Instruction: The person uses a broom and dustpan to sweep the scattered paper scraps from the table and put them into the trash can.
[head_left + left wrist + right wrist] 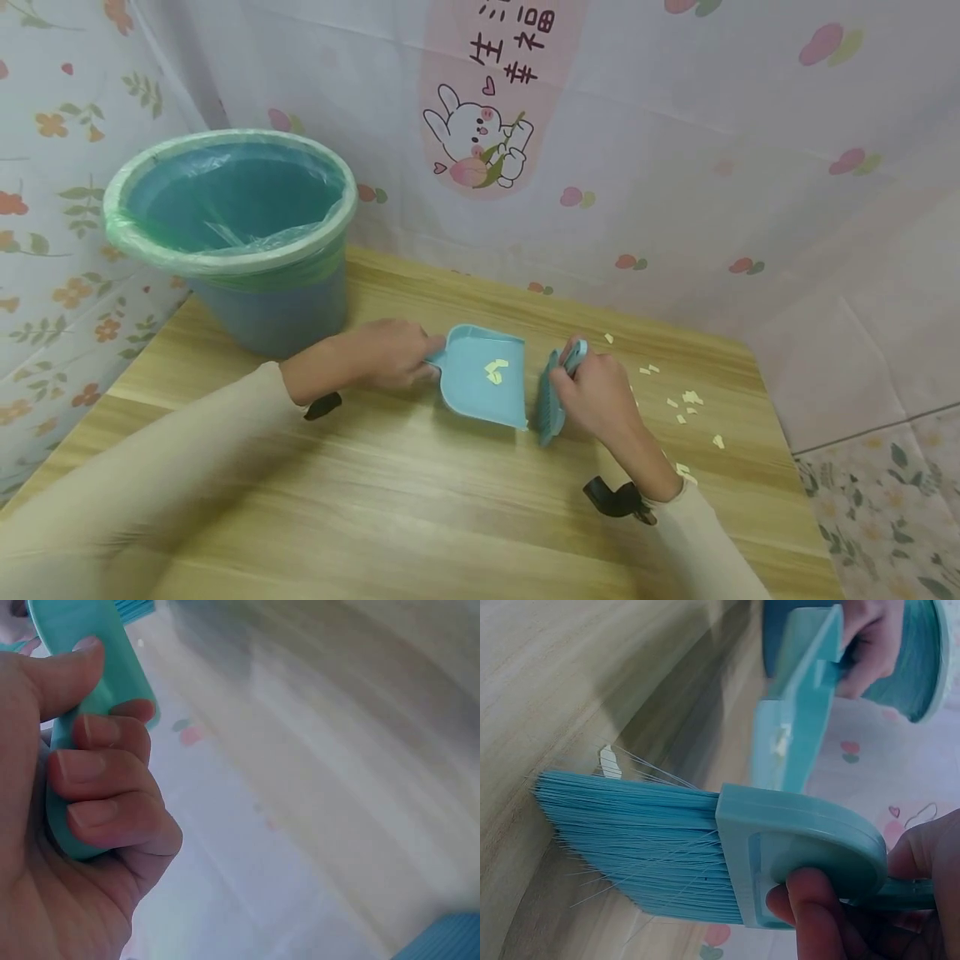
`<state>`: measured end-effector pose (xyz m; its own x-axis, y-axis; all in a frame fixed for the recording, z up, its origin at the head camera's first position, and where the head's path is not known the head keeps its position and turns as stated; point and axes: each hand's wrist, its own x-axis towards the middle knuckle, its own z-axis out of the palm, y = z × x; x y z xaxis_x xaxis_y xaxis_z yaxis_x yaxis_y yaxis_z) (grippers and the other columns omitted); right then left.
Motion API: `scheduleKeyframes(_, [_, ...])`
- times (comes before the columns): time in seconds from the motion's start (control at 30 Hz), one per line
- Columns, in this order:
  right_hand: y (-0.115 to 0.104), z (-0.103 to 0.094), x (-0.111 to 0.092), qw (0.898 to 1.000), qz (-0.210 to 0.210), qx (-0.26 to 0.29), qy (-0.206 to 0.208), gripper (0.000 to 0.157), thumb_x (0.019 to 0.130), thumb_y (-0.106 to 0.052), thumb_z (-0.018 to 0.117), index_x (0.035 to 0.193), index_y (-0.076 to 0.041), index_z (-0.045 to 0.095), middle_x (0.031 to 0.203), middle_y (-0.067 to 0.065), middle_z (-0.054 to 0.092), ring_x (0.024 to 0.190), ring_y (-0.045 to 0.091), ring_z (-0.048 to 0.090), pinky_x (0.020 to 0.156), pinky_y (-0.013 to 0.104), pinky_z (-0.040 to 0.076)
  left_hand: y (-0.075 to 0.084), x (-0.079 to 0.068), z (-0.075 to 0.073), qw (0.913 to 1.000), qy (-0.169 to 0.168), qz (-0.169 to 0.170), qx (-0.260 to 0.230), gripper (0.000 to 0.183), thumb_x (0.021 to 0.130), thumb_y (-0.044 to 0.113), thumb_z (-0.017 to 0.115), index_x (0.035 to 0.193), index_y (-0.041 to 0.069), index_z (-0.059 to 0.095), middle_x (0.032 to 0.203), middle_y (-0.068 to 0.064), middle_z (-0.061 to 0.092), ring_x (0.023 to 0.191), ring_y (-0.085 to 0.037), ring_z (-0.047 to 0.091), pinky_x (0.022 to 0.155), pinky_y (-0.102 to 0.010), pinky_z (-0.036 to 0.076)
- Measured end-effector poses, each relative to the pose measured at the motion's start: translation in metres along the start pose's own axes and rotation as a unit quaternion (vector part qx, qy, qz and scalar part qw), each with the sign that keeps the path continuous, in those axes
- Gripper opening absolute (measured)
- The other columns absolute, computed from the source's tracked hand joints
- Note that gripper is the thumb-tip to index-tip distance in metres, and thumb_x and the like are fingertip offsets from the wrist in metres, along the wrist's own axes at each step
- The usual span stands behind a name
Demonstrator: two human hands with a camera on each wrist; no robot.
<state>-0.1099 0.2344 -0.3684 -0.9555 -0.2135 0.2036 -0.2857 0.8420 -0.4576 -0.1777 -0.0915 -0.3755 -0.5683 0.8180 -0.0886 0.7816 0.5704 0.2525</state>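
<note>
My left hand (393, 353) grips the handle of a light blue dustpan (472, 387), its fingers curled round the handle in the left wrist view. A few pale yellow paper scraps (495, 370) lie in the pan, whose open edge faces right. Just right of that edge, my right hand (596, 392) holds a small blue hand brush (551, 408) by its handle. In the right wrist view the bristles (630, 840) point down at the table, with one paper scrap (610, 761) beside them.
More paper scraps (691, 397) are scattered on the wooden table (420, 508) to the right of the brush. At the back left stands a blue bin (277, 308) lined with a clear plastic bag. A printed curtain (645, 167) hangs behind the table.
</note>
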Motion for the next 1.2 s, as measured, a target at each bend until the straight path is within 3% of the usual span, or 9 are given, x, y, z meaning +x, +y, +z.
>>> scheduleKeyframes(0.17, [0.001,0.0,0.0,1.0,0.003,0.001,0.0,0.015,0.093,-0.005,0.048,0.081,-0.011,0.041,0.057,-0.009,0.028,0.051,0.01,0.024,0.05,0.028,0.024,0.005,-0.009,-0.022,0.9999,0.0,-0.008,-0.011,0.026,0.11,0.032,0.069,0.107,0.008,0.057,0.077,-0.001,0.055,0.073,-0.021,0.057,0.072,-0.041,0.051])
scheduleKeyframes(0.5, [0.004,-0.001,0.001,1.0,-0.009,-0.005,0.008,0.013,0.094,-0.004,0.049,0.082,-0.01,0.045,0.056,-0.007,0.031,0.05,0.01,0.026,0.048,0.027,0.026,0.016,-0.022,-0.064,0.9999,0.006,0.002,-0.014,0.028,0.11,0.031,0.07,0.123,0.008,0.061,0.08,0.0,0.06,0.08,-0.025,0.065,0.079,-0.046,0.055])
scheduleKeyframes(0.93, [0.005,-0.002,0.003,1.0,-0.011,-0.002,0.005,0.01,0.096,-0.004,0.051,0.087,-0.008,0.049,0.057,-0.005,0.035,0.049,0.011,0.033,0.048,0.028,0.029,0.021,-0.045,-0.113,0.999,0.044,-0.003,0.011,0.024,0.11,0.03,0.07,0.118,0.009,0.062,0.075,0.001,0.055,0.07,-0.021,0.057,0.071,-0.042,0.05])
scheduleKeyframes(1.2, [0.008,-0.002,0.002,1.0,-0.008,0.004,0.008,0.01,0.096,-0.004,0.051,0.087,-0.008,0.049,0.057,-0.006,0.036,0.049,0.011,0.032,0.048,0.028,0.029,0.012,-0.067,-0.138,0.9969,0.072,-0.029,0.012,0.023,0.108,0.03,0.073,0.108,0.014,0.058,0.069,0.002,0.047,0.062,-0.017,0.05,0.065,-0.038,0.044])
